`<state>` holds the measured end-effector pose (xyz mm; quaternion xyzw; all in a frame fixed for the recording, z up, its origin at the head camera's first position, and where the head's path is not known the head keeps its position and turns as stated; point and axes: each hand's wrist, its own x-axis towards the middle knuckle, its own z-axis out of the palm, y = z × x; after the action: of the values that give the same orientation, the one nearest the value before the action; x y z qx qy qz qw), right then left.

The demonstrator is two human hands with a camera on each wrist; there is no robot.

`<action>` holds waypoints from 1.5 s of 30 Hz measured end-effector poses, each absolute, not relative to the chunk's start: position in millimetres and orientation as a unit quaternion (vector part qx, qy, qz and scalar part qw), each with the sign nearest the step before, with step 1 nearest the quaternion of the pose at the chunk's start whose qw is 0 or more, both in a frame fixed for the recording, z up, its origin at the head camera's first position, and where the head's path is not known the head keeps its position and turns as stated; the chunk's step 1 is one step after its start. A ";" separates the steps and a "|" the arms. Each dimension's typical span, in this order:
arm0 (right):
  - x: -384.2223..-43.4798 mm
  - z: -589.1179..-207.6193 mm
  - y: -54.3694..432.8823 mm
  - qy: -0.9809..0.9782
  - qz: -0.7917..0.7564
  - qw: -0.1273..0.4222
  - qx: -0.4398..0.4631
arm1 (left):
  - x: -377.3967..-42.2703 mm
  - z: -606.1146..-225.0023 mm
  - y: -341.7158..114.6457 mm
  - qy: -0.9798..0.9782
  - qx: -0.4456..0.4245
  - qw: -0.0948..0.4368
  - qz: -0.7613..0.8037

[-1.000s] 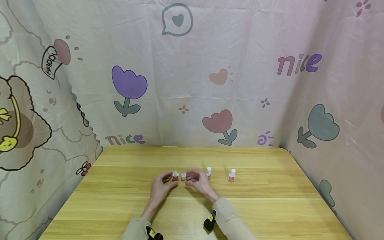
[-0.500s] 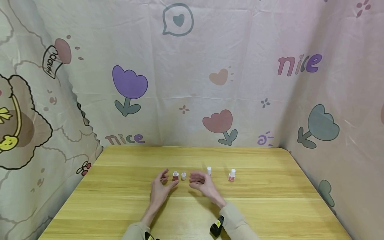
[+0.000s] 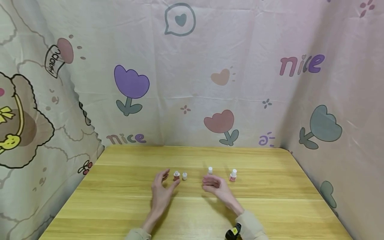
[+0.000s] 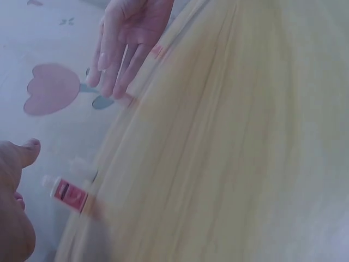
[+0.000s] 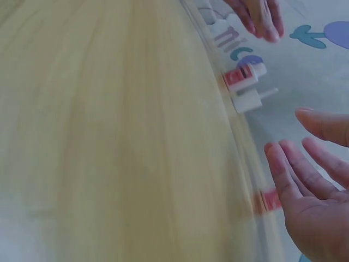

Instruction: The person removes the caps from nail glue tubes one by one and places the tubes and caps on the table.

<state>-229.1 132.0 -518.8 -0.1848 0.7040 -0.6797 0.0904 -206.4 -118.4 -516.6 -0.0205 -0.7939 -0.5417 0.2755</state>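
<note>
A small uncapped bottle with a red label (image 3: pixel 176 176) stands on the table, its white neck showing. Beside it on the right, a white cap (image 5: pixel 248 101) rests with its thin stem pointing up. My left hand (image 3: pixel 161 191) is just left of the uncapped bottle, thumb and fingers spread and holding nothing. Fingers relaxed, my right hand (image 3: pixel 220 188) hovers in front of a second small bottle (image 3: pixel 210 170), which has its white cap on; the hand hides its lower part. Nothing is in the right hand either.
Farther right stands another capped bottle with a red label (image 3: pixel 233 175). The wooden table (image 3: pixel 126 206) meets a patterned cloth (image 3: pixel 180 126) at its back edge, and cloth hangs along both sides too.
My right hand has moved away from the cap, rightward to the front of the second bottle. The left fingers have drawn off the uncapped bottle. Bottles and cap stay put.
</note>
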 end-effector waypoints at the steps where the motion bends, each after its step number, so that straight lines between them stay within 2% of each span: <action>1: -228.4 -518.2 136.0 0.704 -0.679 0.086 -0.188 | -205.4 -515.5 -116.0 -0.792 -0.027 0.280 -0.541; 9: -223.9 -514.9 162.4 0.732 -0.660 0.050 -0.158 | -202.4 -509.1 -93.9 -0.784 -0.089 0.293 -0.540; 13: -222.6 -516.1 173.3 0.744 -0.650 0.042 -0.149 | -203.4 -507.7 -82.6 -0.786 -0.112 0.283 -0.538; 17: -222.6 -518.6 181.4 0.754 -0.640 0.046 -0.138 | -204.6 -507.1 -73.1 -0.787 -0.119 0.258 -0.548; 25: -222.6 -521.7 196.0 0.753 -0.644 0.059 -0.123 | -213.2 -513.9 -53.7 -0.786 -0.143 0.255 -0.544; 39: -221.2 -519.8 209.8 0.735 -0.664 0.079 -0.109 | -229.6 -521.7 -27.7 -0.800 -0.115 0.101 -0.580; 45: -220.5 -519.4 211.7 0.737 -0.662 0.080 -0.110 | -240.0 -526.3 -19.0 -0.809 -0.098 0.074 -0.575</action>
<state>-220.5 211.7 -519.4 -0.1100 0.7368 -0.6623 0.0796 -240.0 -19.0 -526.3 -0.0980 -0.8091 -0.5747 0.0745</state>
